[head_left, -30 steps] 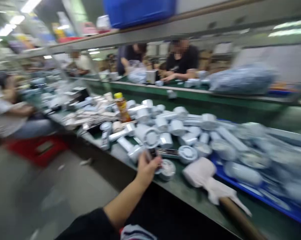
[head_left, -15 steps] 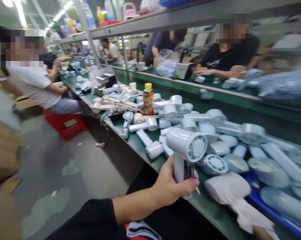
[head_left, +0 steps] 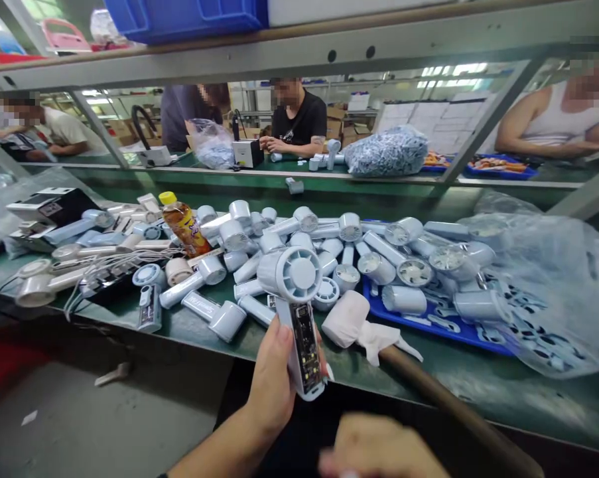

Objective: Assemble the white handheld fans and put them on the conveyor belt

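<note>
My left hand (head_left: 273, 380) is closed round the handle of a white handheld fan (head_left: 295, 300). The fan stands upright with its round grille facing me, and the circuit board shows in its uncovered handle. My right hand (head_left: 379, 448) is at the bottom edge, blurred, below the fan; its fingers are not visible. Just right of the fan lies a mallet (head_left: 408, 362) whose head is wrapped in white cloth, on the green bench (head_left: 458, 378). Behind it is a heap of white fan bodies (head_left: 329, 245).
A blue tray (head_left: 443, 325) holds more fans at the right, beside a clear plastic bag (head_left: 542, 292). An orange drink bottle (head_left: 184, 226) stands at the left. Across the bench several people work behind a metal shelf frame (head_left: 299, 50). Bare floor lies at the lower left.
The view has swung right, from the aisle toward the bench. My left hand has turned the fan so its uncovered handle faces me. My right hand has come into view at the bottom.
</note>
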`<state>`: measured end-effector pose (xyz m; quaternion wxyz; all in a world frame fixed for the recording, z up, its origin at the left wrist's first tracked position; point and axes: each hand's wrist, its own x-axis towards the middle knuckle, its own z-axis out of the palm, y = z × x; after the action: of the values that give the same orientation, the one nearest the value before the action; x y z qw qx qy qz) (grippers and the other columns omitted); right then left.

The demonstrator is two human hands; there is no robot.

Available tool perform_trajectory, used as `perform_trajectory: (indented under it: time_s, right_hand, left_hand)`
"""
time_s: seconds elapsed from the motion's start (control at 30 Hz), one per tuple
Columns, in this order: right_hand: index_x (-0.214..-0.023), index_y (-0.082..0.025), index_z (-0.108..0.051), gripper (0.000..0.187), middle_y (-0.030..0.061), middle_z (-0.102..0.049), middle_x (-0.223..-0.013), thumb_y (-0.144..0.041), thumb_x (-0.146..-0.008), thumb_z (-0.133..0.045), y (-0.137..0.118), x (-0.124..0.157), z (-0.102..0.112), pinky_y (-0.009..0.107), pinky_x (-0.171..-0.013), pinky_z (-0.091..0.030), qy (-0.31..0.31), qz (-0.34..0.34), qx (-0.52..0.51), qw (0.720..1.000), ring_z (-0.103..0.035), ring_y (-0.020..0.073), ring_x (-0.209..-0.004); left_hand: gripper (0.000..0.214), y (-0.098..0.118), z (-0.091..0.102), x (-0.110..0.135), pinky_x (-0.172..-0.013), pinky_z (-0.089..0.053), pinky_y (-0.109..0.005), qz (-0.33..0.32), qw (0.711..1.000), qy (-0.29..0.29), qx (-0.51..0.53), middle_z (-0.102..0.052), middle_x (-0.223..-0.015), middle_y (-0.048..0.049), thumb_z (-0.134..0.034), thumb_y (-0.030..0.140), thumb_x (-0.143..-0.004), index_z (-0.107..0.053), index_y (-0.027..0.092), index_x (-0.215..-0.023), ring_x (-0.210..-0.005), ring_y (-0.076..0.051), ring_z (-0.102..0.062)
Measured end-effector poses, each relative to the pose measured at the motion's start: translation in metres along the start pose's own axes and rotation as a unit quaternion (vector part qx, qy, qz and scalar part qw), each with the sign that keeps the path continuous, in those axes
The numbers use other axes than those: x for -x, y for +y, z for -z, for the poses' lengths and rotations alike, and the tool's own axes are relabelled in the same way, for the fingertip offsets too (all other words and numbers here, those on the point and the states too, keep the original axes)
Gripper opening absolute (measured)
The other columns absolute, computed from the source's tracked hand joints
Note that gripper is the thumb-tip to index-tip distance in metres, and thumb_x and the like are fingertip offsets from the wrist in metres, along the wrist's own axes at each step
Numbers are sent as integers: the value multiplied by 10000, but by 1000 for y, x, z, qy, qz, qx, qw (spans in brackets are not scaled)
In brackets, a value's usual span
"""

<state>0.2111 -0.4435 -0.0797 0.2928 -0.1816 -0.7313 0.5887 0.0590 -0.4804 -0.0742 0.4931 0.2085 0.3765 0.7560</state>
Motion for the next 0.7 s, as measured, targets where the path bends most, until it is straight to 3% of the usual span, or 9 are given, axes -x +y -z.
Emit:
perform_trajectory:
  time_s: [0.07,0.17,0.23,0.3,0.4,0.57,0.7]
  right_hand:
    - [-1061,-320,-582,362,-19,-620,-699,-442,-727,-649,-3,-11,5,219,-417,-481,79,7,-11,997,-585,132,-519]
    - [-968,-280,-612,270,-15,-631,-732,-312,-714,-698,-4,-36,5,207,-467,-476,228,70,36,970,-563,112,-532]
    - [-937,-254,-639,221,-3,-627,-761,-238,-724,-692,-1,-50,2,225,-530,-485,272,131,91,949,-564,119,-581]
    - [-966,-236,-648,210,11,-627,-788,-197,-759,-651,3,-58,-2,241,-579,-492,275,159,126,940,-577,133,-640]
    - [-1019,-232,-645,232,23,-636,-842,-159,-811,-573,8,-59,-6,236,-623,-495,268,142,129,944,-598,141,-732]
    - [-1043,-275,-643,263,17,-632,-898,-189,-800,-588,9,-53,-6,245,-638,-510,265,83,69,958,-598,138,-744]
    - [-905,-248,-686,187,18,-653,-816,-254,-717,-684,11,-56,-3,287,-634,-540,260,14,-49,964,-619,167,-711]
  left_hand:
    - [304,-4,-1,2,-468,-449,-208,1,1000,7,-15,-605,-721,-8,-535,447,-794,-543,166,-911,-548,-122,-582]
    - [287,-13,-1,4,-639,-494,-245,-29,997,2,-68,-637,-806,-34,-507,404,-828,-567,175,-991,-774,-176,-619]
    - [285,-18,-1,5,-797,-473,-269,-65,993,1,-100,-638,-939,-44,-495,359,-847,-565,194,-1068,-925,-188,-591]
    - [304,-22,-1,4,-885,-435,-288,-95,988,1,-120,-618,-1039,-50,-490,341,-853,-552,208,-1120,-997,-191,-564]
    - [327,-22,-2,2,-876,-441,-294,-124,981,-4,-149,-611,-1065,-69,-486,353,-852,-545,198,-1134,-993,-199,-568]
    - [306,-22,-2,0,-852,-442,-284,-134,971,-3,-198,-605,-1043,-64,-481,343,-856,-536,199,-1120,-973,-192,-563]
    - [313,-24,-1,1,-843,-437,-314,-129,968,-8,-216,-600,-998,-67,-457,350,-865,-518,185,-1124,-936,-201,-559]
